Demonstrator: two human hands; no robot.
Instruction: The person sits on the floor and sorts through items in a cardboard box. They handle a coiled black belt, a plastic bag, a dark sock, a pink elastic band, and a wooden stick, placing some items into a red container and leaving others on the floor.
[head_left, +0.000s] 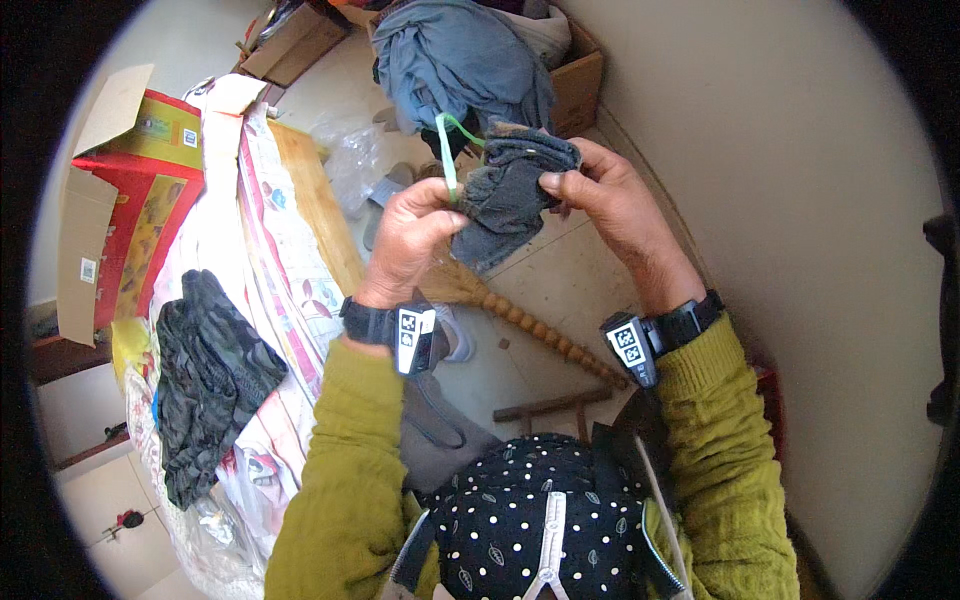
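Between my two hands hangs a bunched dark grey cloth piece (514, 187), folded over at its top and frayed at the left edge. My left hand (412, 232) pinches that left edge between thumb and fingers. A light green strip (445, 146) rises in a loop from the same fingertips and runs behind the top of the cloth. On the right, my right hand (611, 202) grips the folded part, thumb in front and the other fingers mostly hidden behind. Below the cloth, a straw broom (525, 319) lies slanting on the tiled floor.
A cardboard box (581, 86) heaped with blue-grey fabric (457, 56) stands ahead by the wall (810, 225). At left, a bed with a patterned sheet (300, 277) carries black clothing (214, 390) and a red carton (142, 232). Clear plastic (349, 154) and a wooden frame (555, 405) lie low.
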